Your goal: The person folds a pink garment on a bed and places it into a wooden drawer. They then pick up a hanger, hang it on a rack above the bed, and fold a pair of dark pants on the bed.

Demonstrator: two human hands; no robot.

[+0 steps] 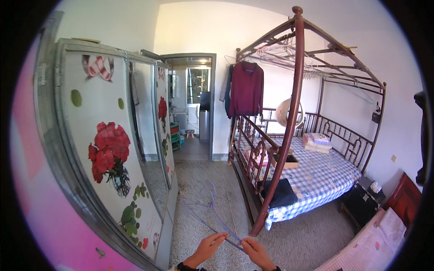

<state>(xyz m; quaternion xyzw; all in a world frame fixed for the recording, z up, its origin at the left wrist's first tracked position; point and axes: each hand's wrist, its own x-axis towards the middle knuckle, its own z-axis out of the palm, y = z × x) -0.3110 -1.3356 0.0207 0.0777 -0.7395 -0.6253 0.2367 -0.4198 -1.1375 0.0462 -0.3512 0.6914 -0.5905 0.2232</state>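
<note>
Low in the view, my left hand [209, 246] and my right hand [255, 251] are close together above the floor. Between them run thin blue and purple clothes hangers [221, 221], whose hooks and frames stretch away from me. My right fingers are closed around the near ends of the hangers. With thumb and fingers, my left hand pinches the bars a little farther left. How many hangers there are is hard to tell, as they overlap and blur against the floor.
A wardrobe [78, 142] with rose-printed panels and a mirror lines the left. On the right stands a metal four-post bed [293, 98] with a checked sheet [318, 183]. A dark red top [247, 89] hangs from its frame; folded dark cloth [279, 193] lies at its corner. Ahead is a doorway [213, 108].
</note>
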